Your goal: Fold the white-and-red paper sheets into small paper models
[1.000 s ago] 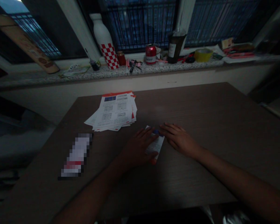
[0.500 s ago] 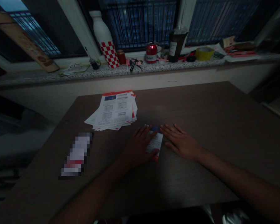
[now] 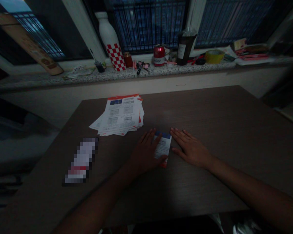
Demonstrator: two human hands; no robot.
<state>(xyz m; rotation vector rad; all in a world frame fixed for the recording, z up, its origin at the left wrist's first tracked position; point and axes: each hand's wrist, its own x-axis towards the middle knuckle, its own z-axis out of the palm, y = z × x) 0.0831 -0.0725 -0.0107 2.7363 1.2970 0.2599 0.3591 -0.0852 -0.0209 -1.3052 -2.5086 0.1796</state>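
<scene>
A small folded leaflet (image 3: 163, 146), white with a blue band at the top and red at the bottom, lies on the brown table (image 3: 210, 113). My left hand (image 3: 146, 152) rests flat over its left part, fingers stretched and apart, covering that side. Along the leaflet's right edge lies my right hand (image 3: 190, 148), flat with fingers extended, its fingertips by the upper right corner. Behind my left hand is a fanned stack of printed sheets (image 3: 122, 115) with red edges.
A pixelated phone-shaped object (image 3: 81, 161) lies at the table's left. On the stone windowsill (image 3: 88, 78) stand a white bottle with red checks (image 3: 112, 42), a red can (image 3: 159, 55), a dark cup (image 3: 185, 47) and a yellow tape roll (image 3: 214, 56).
My right hand has slid slightly right, off the leaflet's top corner, so more of the blue band shows. My left hand stays on the leaflet, nearly unmoved.
</scene>
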